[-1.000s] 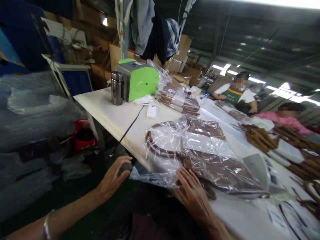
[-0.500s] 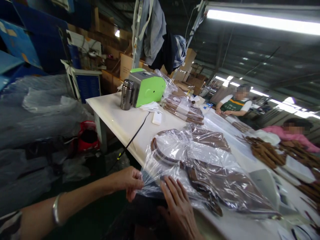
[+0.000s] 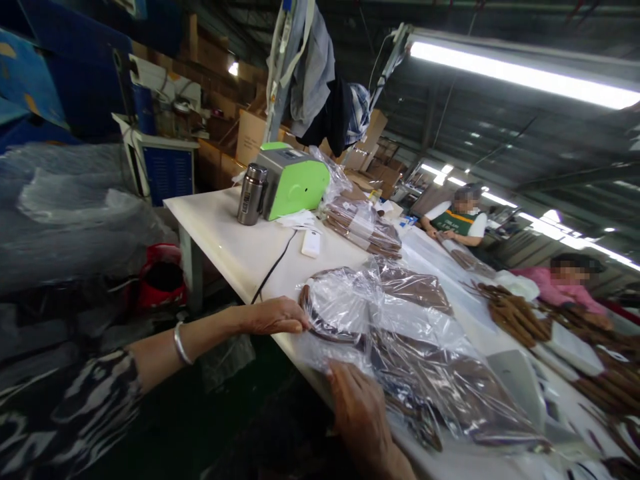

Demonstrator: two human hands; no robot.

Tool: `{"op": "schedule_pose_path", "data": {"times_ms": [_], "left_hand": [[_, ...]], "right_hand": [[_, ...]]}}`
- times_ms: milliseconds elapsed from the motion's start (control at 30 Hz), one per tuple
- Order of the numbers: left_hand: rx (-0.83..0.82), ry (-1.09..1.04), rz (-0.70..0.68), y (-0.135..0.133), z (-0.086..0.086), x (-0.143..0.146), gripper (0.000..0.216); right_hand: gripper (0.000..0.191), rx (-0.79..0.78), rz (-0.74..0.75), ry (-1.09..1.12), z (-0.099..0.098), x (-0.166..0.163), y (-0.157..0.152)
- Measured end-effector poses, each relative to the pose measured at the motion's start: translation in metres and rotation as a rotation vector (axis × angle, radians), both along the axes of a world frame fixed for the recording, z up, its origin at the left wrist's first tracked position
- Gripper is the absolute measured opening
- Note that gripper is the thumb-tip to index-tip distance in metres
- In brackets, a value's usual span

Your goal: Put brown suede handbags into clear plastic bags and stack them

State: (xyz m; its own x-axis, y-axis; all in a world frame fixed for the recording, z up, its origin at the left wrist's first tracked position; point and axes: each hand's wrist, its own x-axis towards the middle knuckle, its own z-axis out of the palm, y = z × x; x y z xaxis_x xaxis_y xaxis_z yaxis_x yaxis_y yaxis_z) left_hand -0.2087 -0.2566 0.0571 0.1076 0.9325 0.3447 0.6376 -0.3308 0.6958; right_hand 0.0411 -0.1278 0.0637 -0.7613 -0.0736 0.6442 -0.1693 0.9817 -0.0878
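Note:
A folded brown garment in a clear plastic bag point(image 3: 425, 347) lies on the white table, its collar end toward my left hand point(image 3: 280, 315). That hand is closed, its fingers pinching the bag's loose film beside the collar. My right hand point(image 3: 363, 407) rests at the near edge of the bag, fingers slightly bent and lying on the film, not visibly gripping it. The fingertips of both hands are partly hidden. White paper shows through the plastic around the garment.
A steel flask point(image 3: 252, 193) stands by a green-and-grey machine point(image 3: 297, 187). Behind lie a stack of bagged brown garments point(image 3: 363, 227) and a small white device point(image 3: 311, 243). Two people work across the table point(image 3: 210, 223), near brown pieces point(image 3: 517, 317). A red bag point(image 3: 163, 277) is on the floor.
My left hand has moved up and right with the film, bringing it against the collar end. My right hand has shifted slightly down, its fingers more bent. The view has tilted slightly.

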Motion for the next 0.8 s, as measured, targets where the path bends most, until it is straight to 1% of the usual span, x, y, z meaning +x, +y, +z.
{"op": "schedule_pose_path", "data": {"times_ms": [67,100,133,167,233,267,300,367,433,467,500,533,567,600,667,700,733,800], "left_hand": [[0.049,0.118,0.045,-0.002,-0.021,-0.009,0.061],[0.073,0.192,0.071,-0.004,-0.028,-0.013,0.061],[0.095,0.269,0.093,-0.006,-0.034,-0.016,0.062],[0.119,0.333,0.118,-0.007,-0.037,-0.018,0.058],[0.165,0.396,0.189,-0.007,-0.038,-0.018,0.035],[0.195,0.39,0.218,-0.005,-0.038,-0.017,0.026],[0.222,0.361,0.236,-0.001,-0.037,-0.015,0.026],[0.244,0.246,0.271,0.01,-0.034,-0.013,0.028],[0.182,0.101,0.342,0.024,-0.033,-0.012,0.03],[0.131,0.037,0.398,0.031,-0.032,-0.012,0.031],[0.079,-0.02,0.453,0.037,-0.032,-0.012,0.032],[0.029,-0.074,0.487,0.042,-0.031,-0.013,0.032],[-0.015,-0.134,0.488,0.046,-0.031,-0.015,0.033],[-0.049,-0.204,0.471,0.049,-0.03,-0.018,0.035],[-0.099,-0.359,0.456,0.05,-0.029,-0.025,0.043],[-0.117,-0.415,0.489,0.049,-0.027,-0.029,0.046],[-0.13,-0.438,0.56,0.048,-0.025,-0.032,0.047],[-0.154,-0.359,0.733,0.047,-0.019,-0.034,0.046]], "right_hand": [[0.026,-0.029,-0.03,-0.002,0.003,-0.003,0.003],[0.026,-0.044,-0.038,-0.011,0.003,-0.004,0.004],[0.026,-0.06,-0.043,-0.021,0.004,-0.006,0.005],[0.026,-0.074,-0.043,-0.027,0.004,-0.007,0.005],[0.025,-0.102,-0.041,-0.03,0.005,-0.007,0.006],[0.024,-0.12,-0.041,-0.024,0.007,-0.007,0.007],[0.023,-0.149,-0.048,-0.019,0.008,-0.007,0.009],[0.023,-0.259,-0.096,-0.03,0.013,-0.009,0.016],[0.027,-0.394,-0.191,-0.061,0.017,-0.014,0.027],[0.029,-0.435,-0.251,-0.074,0.019,-0.017,0.033],[0.032,-0.444,-0.311,-0.075,0.02,-0.02,0.039],[0.034,-0.418,-0.358,-0.062,0.02,-0.022,0.045],[0.036,-0.373,-0.388,-0.041,0.019,-0.023,0.049],[0.036,-0.319,-0.385,-0.023,0.018,-0.024,0.051],[0.034,-0.208,-0.283,-0.025,0.013,-0.02,0.048],[0.032,-0.157,-0.204,-0.051,0.011,-0.018,0.044],[0.031,-0.106,-0.127,-0.082,0.009,-0.015,0.038],[0.029,-0.023,-0.019,-0.132,0.006,-0.011,0.026]]}}
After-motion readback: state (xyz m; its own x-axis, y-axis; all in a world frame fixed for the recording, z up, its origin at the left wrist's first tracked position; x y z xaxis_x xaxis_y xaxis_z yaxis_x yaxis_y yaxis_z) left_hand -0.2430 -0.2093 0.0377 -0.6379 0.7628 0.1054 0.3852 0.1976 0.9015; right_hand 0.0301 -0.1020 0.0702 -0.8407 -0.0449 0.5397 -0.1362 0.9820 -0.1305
